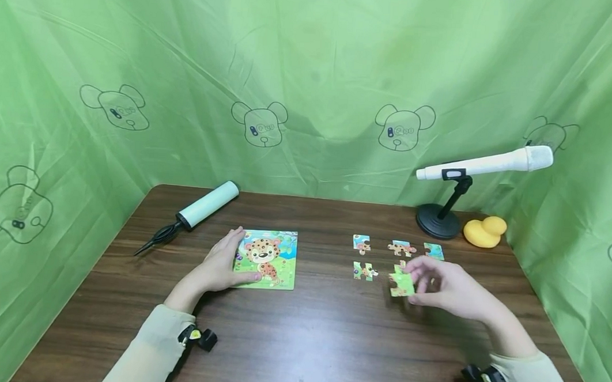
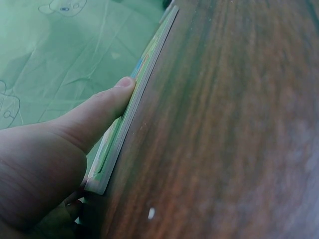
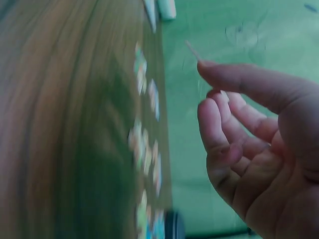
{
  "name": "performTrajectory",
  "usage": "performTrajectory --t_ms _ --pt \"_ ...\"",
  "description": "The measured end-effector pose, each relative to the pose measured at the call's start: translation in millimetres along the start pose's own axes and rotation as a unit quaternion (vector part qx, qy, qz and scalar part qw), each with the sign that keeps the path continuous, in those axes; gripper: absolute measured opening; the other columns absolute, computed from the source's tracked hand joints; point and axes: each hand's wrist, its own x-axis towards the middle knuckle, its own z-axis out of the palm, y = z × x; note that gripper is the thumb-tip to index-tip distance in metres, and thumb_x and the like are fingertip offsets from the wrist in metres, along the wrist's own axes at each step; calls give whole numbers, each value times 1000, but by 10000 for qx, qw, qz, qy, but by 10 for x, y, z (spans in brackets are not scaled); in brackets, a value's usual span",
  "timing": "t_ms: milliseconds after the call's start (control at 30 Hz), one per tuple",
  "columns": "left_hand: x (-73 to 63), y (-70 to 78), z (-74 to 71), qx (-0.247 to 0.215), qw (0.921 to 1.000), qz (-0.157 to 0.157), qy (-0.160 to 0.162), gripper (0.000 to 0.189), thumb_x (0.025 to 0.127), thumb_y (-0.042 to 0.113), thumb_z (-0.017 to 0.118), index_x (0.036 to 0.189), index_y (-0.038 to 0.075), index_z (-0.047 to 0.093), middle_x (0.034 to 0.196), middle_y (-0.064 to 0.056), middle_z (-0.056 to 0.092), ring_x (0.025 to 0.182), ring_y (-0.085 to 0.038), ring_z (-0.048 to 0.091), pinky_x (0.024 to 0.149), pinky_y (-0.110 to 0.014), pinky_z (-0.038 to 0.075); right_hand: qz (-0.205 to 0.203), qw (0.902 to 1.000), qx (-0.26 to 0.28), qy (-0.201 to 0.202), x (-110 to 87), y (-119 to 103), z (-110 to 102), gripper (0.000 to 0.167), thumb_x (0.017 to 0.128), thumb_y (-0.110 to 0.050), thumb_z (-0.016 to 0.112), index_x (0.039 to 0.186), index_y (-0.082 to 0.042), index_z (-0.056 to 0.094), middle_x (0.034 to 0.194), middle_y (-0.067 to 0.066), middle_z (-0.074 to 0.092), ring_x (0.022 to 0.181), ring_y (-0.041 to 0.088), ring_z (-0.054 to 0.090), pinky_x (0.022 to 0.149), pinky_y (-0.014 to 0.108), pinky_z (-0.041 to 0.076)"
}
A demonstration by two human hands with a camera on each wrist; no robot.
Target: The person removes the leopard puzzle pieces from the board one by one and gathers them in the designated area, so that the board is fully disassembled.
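Observation:
A puzzle board [image 1: 276, 258] with a spotted cartoon leopard on it lies flat on the table. My left hand [image 1: 223, 263] rests along its left side, fingers extended toward the far corner and thumb laid over the picture. The left wrist view shows the thumb [image 2: 107, 102] pressing the board's upper face. Between thumb and fingers, my right hand [image 1: 448, 288] pinches a green puzzle piece [image 1: 402, 281], seen edge-on and above the tabletop in the right wrist view. Loose pieces lie around it, including one piece [image 1: 365, 271] to its left and another piece [image 1: 401, 248] behind.
At the back left of the wooden table [image 1: 298, 340] lies a pale cylinder with a black cable [image 1: 209, 204]. A white microphone [image 1: 486, 164] on a black stand [image 1: 437, 222] and a yellow rubber duck [image 1: 484, 231] occupy the back right. Green curtain [image 1: 323, 53] surrounds the table.

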Motion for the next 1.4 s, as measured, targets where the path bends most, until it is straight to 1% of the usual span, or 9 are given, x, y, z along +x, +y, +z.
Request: performTrajectory --t_ms 167,300,400,533,633,767,1000,1200,1400 --pt "-4 -2 6 51 10000 -5 -24 131 84 71 86 173 0 20 181 -23 15 166 -47 12 128 -73 18 -31 9998 166 43 -290 261 -131 49 83 -11 96 124 -17 68 89 -4 72 77 14 69 62 30 52" --pt "-10 3 6 55 10000 -10 5 130 84 70 86 173 0 21 181 -23 16 166 -47 12 128 -73 18 -57 9996 275 -87 -440 480 -214 47 85 -8 94 123 -16 68 87 -1 71 74 15 67 58 31 51" --pt "-16 5 3 56 10000 2 19 130 85 70 86 173 0 20 180 -23 16 166 -47 12 128 -73 18 -34 9993 323 -162 -524 622 -254 45 86 -7 93 121 -15 67 84 3 67 71 16 63 55 32 49" --pt "-20 8 -1 83 10000 13 21 130 85 69 87 172 -1 20 180 -24 16 166 -48 13 128 -72 18 -112 9994 288 -130 -614 770 -272 46 83 -5 95 120 -12 68 90 10 64 68 15 60 55 30 49" --pt "-14 1 -1 106 9999 29 33 130 84 68 87 172 -2 21 180 -25 17 166 -48 13 128 -72 18 -156 9996 205 -125 -669 848 -272 47 82 -3 95 120 -11 69 96 10 62 66 14 58 57 28 49" --pt "-4 -16 5 132 9999 50 56 131 84 69 87 172 -2 21 180 -25 17 165 -48 13 128 -72 18 -137 9996 221 -136 -712 909 -274 46 82 -1 94 120 -10 69 97 9 62 66 14 56 58 28 48" --pt "-9 -10 -3 140 9999 41 42 131 84 70 86 172 -2 20 180 -25 16 166 -48 13 128 -72 18 -119 9993 343 -117 -739 931 -270 48 80 -1 95 120 -8 70 98 10 63 65 14 55 58 28 49" --pt "-26 24 -24 87 10000 35 31 130 85 69 87 172 -2 20 180 -24 16 166 -47 13 129 -72 18 -181 9995 226 -90 -744 950 -272 46 82 -1 94 120 -8 70 97 8 64 65 12 56 58 27 48" --pt "-26 30 -25 74 10000 8 12 130 85 69 86 172 -1 20 180 -24 17 166 -48 13 128 -72 18 -154 9995 232 -136 -742 948 -285 45 81 -1 94 119 -7 70 97 7 64 67 13 58 58 28 49"
